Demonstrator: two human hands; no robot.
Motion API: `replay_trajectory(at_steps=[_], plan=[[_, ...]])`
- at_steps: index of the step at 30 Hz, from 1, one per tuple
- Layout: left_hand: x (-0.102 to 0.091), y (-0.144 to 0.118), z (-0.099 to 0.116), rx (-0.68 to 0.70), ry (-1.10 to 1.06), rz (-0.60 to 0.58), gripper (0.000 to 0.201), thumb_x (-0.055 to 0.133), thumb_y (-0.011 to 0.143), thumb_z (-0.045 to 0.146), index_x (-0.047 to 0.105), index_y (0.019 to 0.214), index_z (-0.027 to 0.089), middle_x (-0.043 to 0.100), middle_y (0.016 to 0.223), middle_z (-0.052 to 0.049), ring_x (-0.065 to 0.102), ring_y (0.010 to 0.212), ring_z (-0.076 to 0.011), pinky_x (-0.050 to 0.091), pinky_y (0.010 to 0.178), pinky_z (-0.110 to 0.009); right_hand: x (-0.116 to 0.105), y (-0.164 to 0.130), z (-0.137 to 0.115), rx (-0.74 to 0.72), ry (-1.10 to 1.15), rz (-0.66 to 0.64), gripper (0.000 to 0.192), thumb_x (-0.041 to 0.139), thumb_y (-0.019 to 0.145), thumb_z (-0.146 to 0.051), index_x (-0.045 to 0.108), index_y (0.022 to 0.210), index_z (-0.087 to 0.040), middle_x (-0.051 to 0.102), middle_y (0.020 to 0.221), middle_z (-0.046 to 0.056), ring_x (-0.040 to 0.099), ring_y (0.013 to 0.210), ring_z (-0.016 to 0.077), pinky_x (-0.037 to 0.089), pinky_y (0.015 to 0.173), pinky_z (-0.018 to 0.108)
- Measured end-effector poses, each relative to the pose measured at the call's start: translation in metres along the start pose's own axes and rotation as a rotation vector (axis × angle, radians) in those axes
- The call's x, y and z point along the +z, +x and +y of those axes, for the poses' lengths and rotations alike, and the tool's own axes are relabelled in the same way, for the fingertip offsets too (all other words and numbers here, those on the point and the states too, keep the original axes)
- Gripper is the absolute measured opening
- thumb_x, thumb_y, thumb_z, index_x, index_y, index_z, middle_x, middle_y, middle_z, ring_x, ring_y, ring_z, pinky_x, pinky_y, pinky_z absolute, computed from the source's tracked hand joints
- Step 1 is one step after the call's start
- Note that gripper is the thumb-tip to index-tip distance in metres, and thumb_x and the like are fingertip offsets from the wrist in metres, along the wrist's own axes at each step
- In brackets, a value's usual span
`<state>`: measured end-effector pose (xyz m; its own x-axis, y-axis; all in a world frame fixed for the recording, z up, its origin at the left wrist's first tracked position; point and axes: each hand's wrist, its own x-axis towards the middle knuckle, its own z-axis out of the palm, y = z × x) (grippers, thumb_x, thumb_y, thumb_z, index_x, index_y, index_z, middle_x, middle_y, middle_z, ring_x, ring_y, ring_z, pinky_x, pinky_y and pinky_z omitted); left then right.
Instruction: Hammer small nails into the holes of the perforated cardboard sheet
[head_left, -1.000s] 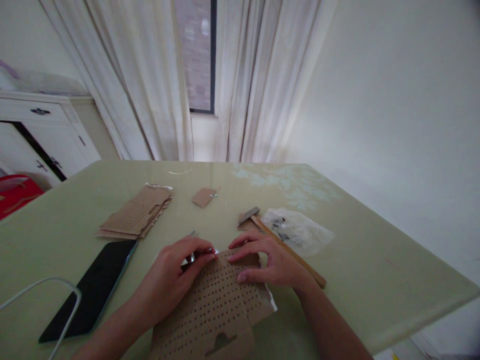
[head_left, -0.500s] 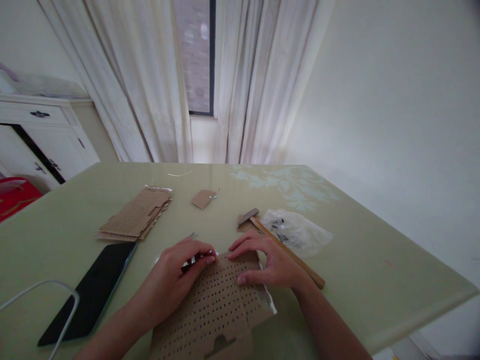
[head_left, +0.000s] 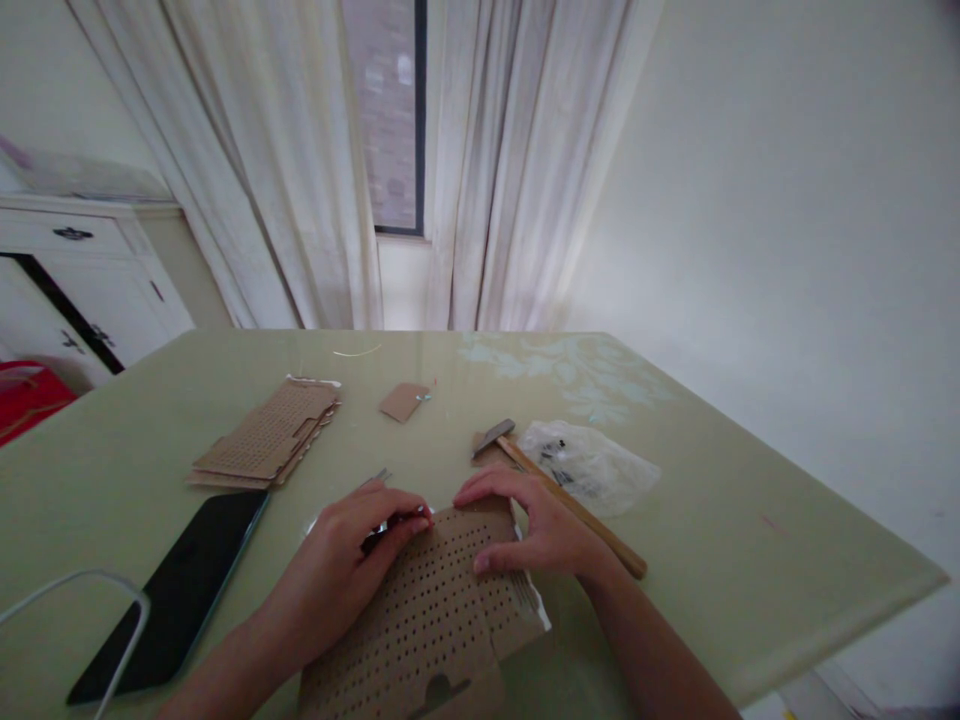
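Two hands of yours rest on a brown card with many holes [head_left: 442, 610] near the table's [head_left: 712, 520] front edge. Your left hand [head_left: 341, 565] pinches a small shiny metal thing [head_left: 386, 523] at the card's top edge. Your right hand [head_left: 536, 525] lies flat, fingers spread, pressing the card down. Just beyond lies a hammer [head_left: 559, 495].
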<state>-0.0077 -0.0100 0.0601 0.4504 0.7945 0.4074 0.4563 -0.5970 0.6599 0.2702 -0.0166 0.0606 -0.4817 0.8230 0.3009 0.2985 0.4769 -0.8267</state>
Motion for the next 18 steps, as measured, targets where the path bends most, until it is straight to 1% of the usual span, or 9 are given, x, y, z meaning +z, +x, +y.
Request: replay_trajectory(at_steps=[4, 9, 18], plan=[[0.0005, -0.0010, -0.0006, -0.016, 0.017, 0.013, 0.015, 0.063, 0.103, 0.032, 0.077, 0.098, 0.028, 0.076, 0.086, 0.002, 0.071, 0.079, -0.0176, 0.056, 0.077, -0.027, -0.0003, -0.0019, 0.0022, 0.052, -0.023, 0.010, 0.065, 0.101, 0.068, -0.042, 0.076, 0.126, -0.024, 0.074, 0.124, 0.007, 0.067, 0.117, 0.0273, 0.049, 0.104, 0.040], [0.0011, -0.0011, -0.0021, -0.022, 0.008, -0.018, 0.015, 0.063, 0.104, 0.033, 0.077, 0.100, 0.029, 0.077, 0.088, 0.002, 0.072, 0.081, -0.0174, 0.057, 0.078, -0.027, -0.0004, -0.0021, 0.0030, 0.062, -0.026, -0.008, 0.065, 0.100, 0.069, -0.046, 0.076, 0.126, -0.025, 0.073, 0.123, 0.007, 0.067, 0.117, 0.0278, 0.049, 0.104, 0.041], [-0.0003, -0.0031, 0.0000, -0.001, 0.019, 0.006, 0.013, 0.064, 0.103, 0.032, 0.077, 0.099, 0.028, 0.077, 0.087, 0.002, 0.071, 0.079, -0.0176, 0.057, 0.078, -0.028, 0.0004, -0.0019, 0.0020, 0.078, -0.029, -0.024, 0.064, 0.097, 0.073, -0.049, 0.075, 0.127, -0.025, 0.072, 0.126, 0.007, 0.065, 0.118, 0.0278, 0.048, 0.106, 0.042]])
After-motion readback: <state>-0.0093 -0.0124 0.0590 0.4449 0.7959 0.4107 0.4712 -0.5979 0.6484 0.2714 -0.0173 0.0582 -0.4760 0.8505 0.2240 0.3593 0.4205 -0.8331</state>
